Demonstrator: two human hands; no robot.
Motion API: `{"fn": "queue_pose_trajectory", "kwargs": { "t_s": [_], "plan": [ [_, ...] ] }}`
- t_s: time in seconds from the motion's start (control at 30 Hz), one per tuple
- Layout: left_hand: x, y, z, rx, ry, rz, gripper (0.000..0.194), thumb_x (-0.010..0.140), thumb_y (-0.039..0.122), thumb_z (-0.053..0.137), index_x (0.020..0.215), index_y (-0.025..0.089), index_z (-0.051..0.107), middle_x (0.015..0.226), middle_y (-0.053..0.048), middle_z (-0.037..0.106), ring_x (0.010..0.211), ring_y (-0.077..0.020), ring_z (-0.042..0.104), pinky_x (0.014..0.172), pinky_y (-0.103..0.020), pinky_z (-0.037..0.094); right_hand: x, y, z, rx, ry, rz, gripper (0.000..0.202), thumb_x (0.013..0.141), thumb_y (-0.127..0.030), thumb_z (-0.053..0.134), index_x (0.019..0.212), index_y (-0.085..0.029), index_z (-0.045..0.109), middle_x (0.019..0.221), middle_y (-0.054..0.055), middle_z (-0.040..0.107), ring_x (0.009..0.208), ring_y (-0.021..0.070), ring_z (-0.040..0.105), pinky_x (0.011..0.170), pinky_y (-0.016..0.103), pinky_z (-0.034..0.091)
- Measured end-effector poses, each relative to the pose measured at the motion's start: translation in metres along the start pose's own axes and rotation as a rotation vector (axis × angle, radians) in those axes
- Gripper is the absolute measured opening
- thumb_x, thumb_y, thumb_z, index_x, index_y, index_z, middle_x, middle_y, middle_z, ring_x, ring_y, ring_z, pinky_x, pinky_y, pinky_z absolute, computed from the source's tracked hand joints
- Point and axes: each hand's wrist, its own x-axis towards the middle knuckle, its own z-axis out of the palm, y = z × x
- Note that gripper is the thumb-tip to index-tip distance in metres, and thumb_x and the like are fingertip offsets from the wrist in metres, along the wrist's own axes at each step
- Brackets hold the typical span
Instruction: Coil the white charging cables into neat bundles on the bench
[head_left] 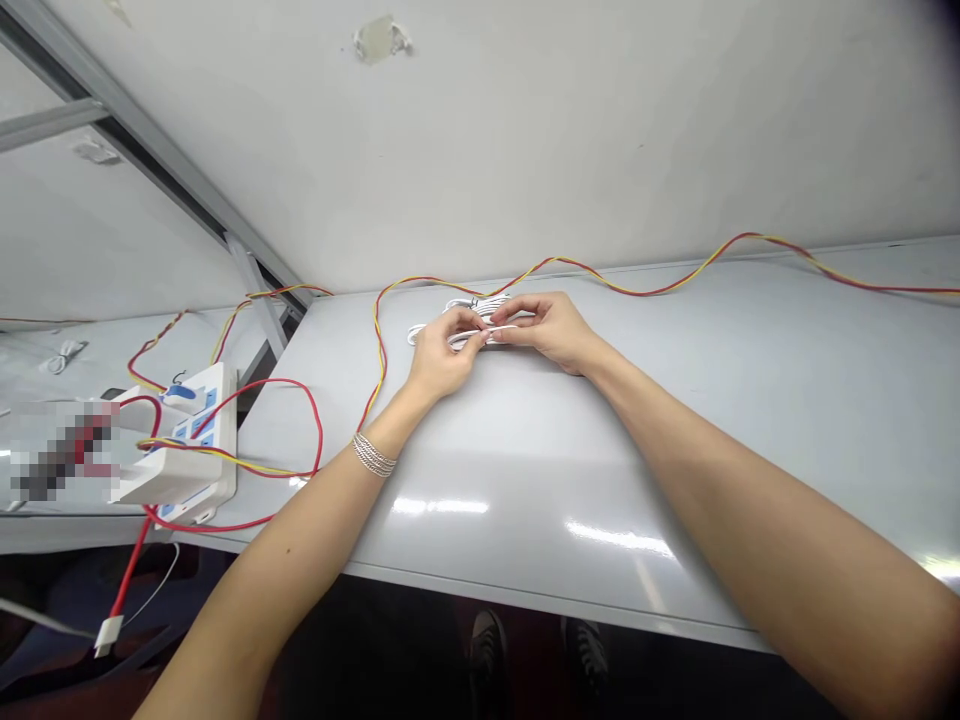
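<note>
Near the back of the grey table, a bundle of white cable (491,306) lies in loops, with a dark tie across it. My left hand (441,358) pinches the white cable between thumb and fingers at the front of the bundle. Close beside it, my right hand (553,328) also has thumb and fingers closed on the white cable. The fingertips of both hands nearly meet there. Parts of the cable are hidden behind the fingers, and its ends cannot be made out.
Twisted red and yellow wires (649,292) run along the wall. A white power strip (227,425) with red leads and a white adapter (169,475) sits at the left. Another white cable coil (64,357) lies farther left. The table's front edge (555,603) is above my shoes.
</note>
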Motion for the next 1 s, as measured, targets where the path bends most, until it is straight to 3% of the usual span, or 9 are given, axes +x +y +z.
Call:
{"fn": "queue_pose_trajectory", "kwargs": {
  "t_s": [0.43,0.67,0.83,1.0],
  "plan": [
    [0.002,-0.005,0.0,-0.053,0.032,-0.047,0.009,0.083,0.026,0.072,0.087,0.018,0.072,0.093,-0.007,0.077,0.091,-0.0203,0.073,0.091,-0.036,0.058,-0.001,0.003,0.002,-0.229,0.005,-0.117,0.018,0.069,-0.03,0.084,0.083,-0.018,0.081,0.086,0.007,0.077,0.082,0.0222,0.068,0.074,0.034,0.053],
    [0.002,-0.006,-0.001,-0.004,0.091,-0.096,0.004,0.081,0.018,0.07,0.082,0.017,0.073,0.088,-0.006,0.077,0.088,-0.0196,0.073,0.089,-0.034,0.056,0.001,0.008,0.003,-0.282,-0.021,-0.177,0.021,0.07,-0.031,0.084,0.086,-0.018,0.08,0.089,0.007,0.077,0.086,0.0233,0.07,0.078,0.036,0.054],
    [0.003,-0.003,-0.002,-0.054,0.134,-0.124,0.005,0.08,0.022,0.074,0.08,0.018,0.072,0.086,-0.005,0.076,0.086,-0.0195,0.072,0.087,-0.034,0.056,-0.001,0.01,0.006,-0.371,-0.047,-0.249,0.038,0.062,-0.028,0.09,0.097,-0.018,0.077,0.101,0.007,0.077,0.091,0.0245,0.071,0.08,0.037,0.055],
    [0.002,-0.001,0.0,-0.191,0.143,-0.174,0.01,0.078,0.023,0.079,0.079,0.016,0.071,0.084,-0.005,0.075,0.082,-0.0173,0.07,0.084,-0.032,0.056,-0.003,0.012,0.009,-0.534,0.015,-0.428,0.031,0.071,-0.034,0.087,0.095,-0.017,0.078,0.094,0.006,0.077,0.083,0.0218,0.069,0.077,0.034,0.052]
  ]
}}
